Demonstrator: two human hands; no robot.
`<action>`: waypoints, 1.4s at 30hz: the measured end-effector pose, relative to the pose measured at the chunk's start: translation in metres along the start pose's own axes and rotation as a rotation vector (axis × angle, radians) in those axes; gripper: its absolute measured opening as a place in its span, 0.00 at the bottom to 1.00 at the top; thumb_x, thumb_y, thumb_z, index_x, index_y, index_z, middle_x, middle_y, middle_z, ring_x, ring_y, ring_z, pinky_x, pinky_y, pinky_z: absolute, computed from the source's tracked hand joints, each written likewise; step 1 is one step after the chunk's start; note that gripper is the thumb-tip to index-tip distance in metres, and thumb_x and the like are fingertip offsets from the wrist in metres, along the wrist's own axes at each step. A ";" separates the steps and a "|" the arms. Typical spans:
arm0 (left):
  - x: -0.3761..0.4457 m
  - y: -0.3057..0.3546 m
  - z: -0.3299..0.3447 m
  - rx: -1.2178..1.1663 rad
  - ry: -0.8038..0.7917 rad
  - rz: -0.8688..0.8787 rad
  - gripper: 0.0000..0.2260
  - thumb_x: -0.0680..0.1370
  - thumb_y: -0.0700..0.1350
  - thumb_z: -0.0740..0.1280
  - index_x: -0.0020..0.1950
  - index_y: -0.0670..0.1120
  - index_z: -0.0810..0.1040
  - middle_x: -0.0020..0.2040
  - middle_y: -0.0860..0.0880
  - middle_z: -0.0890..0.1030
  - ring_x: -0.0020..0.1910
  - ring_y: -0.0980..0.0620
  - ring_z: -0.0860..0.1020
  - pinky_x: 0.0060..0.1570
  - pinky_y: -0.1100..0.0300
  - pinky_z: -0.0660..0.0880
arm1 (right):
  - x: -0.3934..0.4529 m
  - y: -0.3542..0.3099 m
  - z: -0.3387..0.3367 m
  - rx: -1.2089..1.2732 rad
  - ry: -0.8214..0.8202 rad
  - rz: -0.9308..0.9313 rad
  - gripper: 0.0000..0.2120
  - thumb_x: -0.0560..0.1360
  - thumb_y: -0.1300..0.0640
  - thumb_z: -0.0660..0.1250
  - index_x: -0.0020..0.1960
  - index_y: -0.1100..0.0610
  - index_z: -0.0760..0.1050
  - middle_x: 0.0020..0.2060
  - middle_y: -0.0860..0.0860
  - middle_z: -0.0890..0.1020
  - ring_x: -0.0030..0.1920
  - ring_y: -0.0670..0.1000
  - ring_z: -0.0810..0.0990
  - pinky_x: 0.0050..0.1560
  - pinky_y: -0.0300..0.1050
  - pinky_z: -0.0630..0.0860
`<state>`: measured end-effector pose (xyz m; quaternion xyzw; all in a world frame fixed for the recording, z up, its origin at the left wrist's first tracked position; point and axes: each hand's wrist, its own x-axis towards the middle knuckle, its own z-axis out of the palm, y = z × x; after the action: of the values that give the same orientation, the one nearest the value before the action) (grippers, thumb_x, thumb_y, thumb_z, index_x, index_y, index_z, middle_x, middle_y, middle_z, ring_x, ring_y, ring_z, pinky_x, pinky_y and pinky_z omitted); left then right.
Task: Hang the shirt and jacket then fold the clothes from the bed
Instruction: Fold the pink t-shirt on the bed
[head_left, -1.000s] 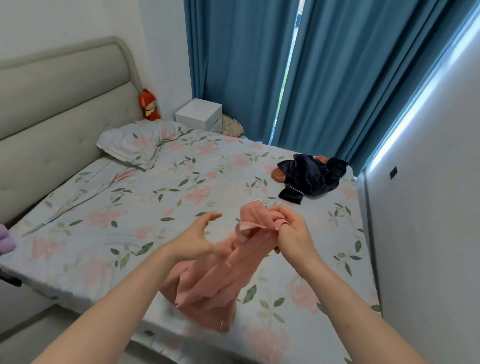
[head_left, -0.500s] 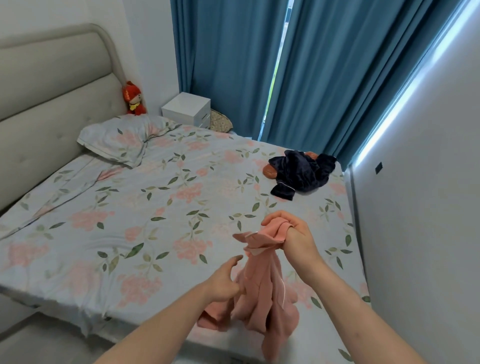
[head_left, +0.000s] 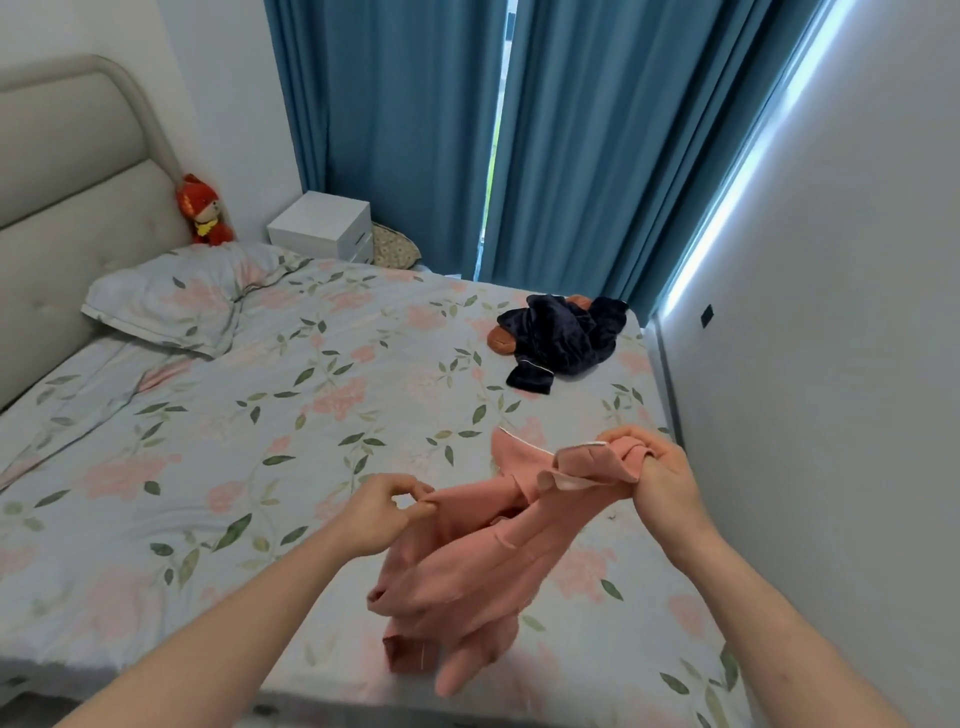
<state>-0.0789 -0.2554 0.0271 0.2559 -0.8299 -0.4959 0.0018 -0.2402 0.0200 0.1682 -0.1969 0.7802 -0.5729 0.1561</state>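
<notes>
A pink garment (head_left: 467, 566) hangs bunched above the near edge of the bed (head_left: 218, 467). My right hand (head_left: 657, 470) grips its upper edge with white piping, fingers curled round the cloth. My left hand (head_left: 382, 512) pinches another part of the same edge between thumb and fingers. The cloth stretches between both hands and the rest droops down toward the bed. A dark navy garment (head_left: 563, 338) lies crumpled at the far right of the bed, over something orange (head_left: 501, 338).
A pillow (head_left: 176, 299) lies at the head of the bed by the padded headboard (head_left: 62, 218). A red plush toy (head_left: 202, 210) and a white nightstand (head_left: 322, 226) stand in the corner. Blue curtains (head_left: 571, 135) hang behind. A white wall (head_left: 831, 364) runs close along the right.
My left hand has moved from beside the hanging cloth to pinch its edge and pull it leftward. The garment has spread between both hands. My right hand keeps its grip.
</notes>
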 end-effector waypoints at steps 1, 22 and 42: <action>-0.001 0.004 -0.010 -0.001 0.066 0.008 0.09 0.80 0.45 0.71 0.40 0.50 0.78 0.44 0.57 0.84 0.47 0.58 0.80 0.49 0.59 0.72 | 0.000 0.005 -0.001 -0.030 0.004 0.009 0.18 0.73 0.62 0.57 0.37 0.49 0.83 0.36 0.46 0.84 0.43 0.46 0.80 0.45 0.45 0.74; -0.058 -0.093 -0.069 0.745 0.152 -0.363 0.04 0.68 0.44 0.66 0.41 0.49 0.73 0.37 0.53 0.78 0.40 0.48 0.77 0.37 0.56 0.66 | 0.004 0.136 -0.009 -0.487 0.028 0.305 0.19 0.74 0.66 0.59 0.47 0.46 0.83 0.51 0.50 0.86 0.55 0.55 0.80 0.56 0.46 0.74; 0.117 0.105 -0.182 0.371 0.596 -0.251 0.06 0.74 0.38 0.66 0.48 0.45 0.80 0.49 0.43 0.82 0.49 0.41 0.79 0.47 0.53 0.75 | 0.198 0.013 -0.053 -0.420 0.263 0.271 0.18 0.70 0.70 0.65 0.48 0.49 0.84 0.57 0.56 0.85 0.55 0.58 0.82 0.54 0.49 0.81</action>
<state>-0.1787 -0.4150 0.1766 0.4848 -0.8308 -0.2371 0.1361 -0.4394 -0.0286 0.1683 -0.0429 0.9145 -0.3933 0.0847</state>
